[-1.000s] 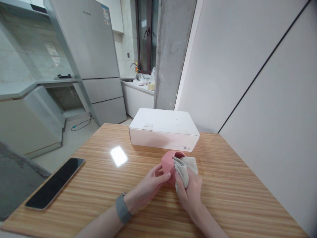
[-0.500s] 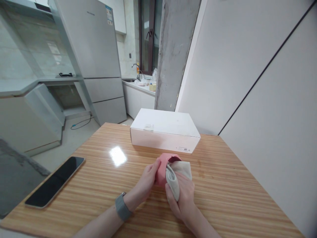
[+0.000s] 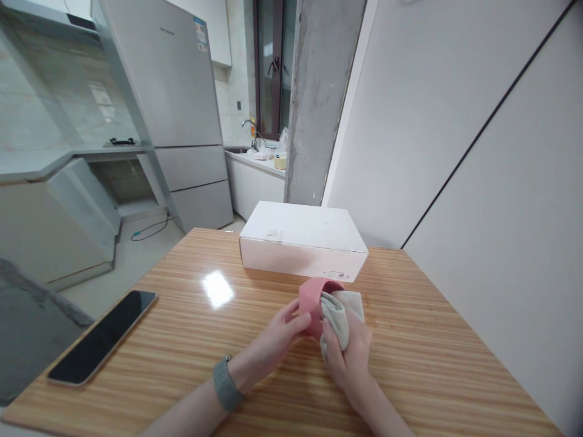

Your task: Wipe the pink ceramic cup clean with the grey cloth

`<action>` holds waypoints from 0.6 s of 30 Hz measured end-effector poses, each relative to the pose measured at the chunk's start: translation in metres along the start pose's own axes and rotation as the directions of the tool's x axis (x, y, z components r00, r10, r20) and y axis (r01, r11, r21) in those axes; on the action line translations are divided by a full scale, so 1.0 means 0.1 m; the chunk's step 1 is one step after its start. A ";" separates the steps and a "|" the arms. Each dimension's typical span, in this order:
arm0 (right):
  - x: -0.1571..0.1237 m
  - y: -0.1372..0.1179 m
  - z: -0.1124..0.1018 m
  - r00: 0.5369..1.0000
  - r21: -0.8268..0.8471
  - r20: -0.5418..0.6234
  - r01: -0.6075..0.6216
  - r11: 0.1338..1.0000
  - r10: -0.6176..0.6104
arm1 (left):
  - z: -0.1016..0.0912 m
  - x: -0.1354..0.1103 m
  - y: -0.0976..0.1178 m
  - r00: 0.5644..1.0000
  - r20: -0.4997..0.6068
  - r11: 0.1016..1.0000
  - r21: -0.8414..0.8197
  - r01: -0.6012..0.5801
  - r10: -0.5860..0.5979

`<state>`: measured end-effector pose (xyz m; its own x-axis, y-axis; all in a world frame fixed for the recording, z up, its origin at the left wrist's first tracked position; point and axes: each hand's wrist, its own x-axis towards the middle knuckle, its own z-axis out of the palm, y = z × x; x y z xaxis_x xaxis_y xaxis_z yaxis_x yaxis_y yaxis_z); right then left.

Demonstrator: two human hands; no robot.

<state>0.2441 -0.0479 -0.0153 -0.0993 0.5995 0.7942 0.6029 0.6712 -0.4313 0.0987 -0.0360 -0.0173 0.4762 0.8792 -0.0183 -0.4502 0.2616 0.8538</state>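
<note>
A pink cup [image 3: 311,300] stands on the wooden table [image 3: 191,340], a little in front of a white box. My left hand [image 3: 277,340], with a grey watch band on its wrist, grips the cup's left side. My right hand [image 3: 348,355] holds a pale grey cloth [image 3: 339,312] bunched against the cup's right side and rim. Part of the cloth drapes over the cup's opening, so the inside is hidden.
A flat white cardboard box [image 3: 303,240] lies just behind the cup. A dark phone [image 3: 102,337] rests face up near the table's left edge. A white wall runs along the right side. A fridge [image 3: 168,109] and kitchen counters stand beyond the table.
Half a second ago the cup and both hands were shifted left and tilted; now they are back to the right, the cup more upright, the cloth still pressed on it.
</note>
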 end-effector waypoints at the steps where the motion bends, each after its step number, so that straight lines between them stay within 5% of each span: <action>1: -0.01 0.01 0.00 0.999 0.007 -0.019 -0.049 0.999 0.049 | 0.04 -0.01 0.00 0.998 0.030 0.999 -0.012 -0.048 0.048; 8: -0.09 0.01 0.08 0.982 0.131 -0.030 -0.183 0.974 0.189 | 0.11 -0.01 -0.09 0.997 -0.003 0.987 -0.141 -0.071 0.071; 12: -0.09 0.01 0.08 0.977 0.187 0.022 -0.212 0.959 0.211 | 0.03 -0.02 -0.10 0.999 -0.034 0.996 -0.079 -0.043 0.041; 18: 0.02 -0.01 -0.08 0.985 0.190 0.166 0.015 0.982 -0.047 | -0.13 -0.01 -0.08 0.986 -0.164 0.991 0.120 0.052 -0.032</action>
<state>0.2495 -0.0514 -0.0101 -0.2577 0.6314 0.7314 0.4402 0.7506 -0.4928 0.0923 -0.0333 -0.0309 0.3601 0.9237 -0.1309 -0.3304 0.2575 0.9080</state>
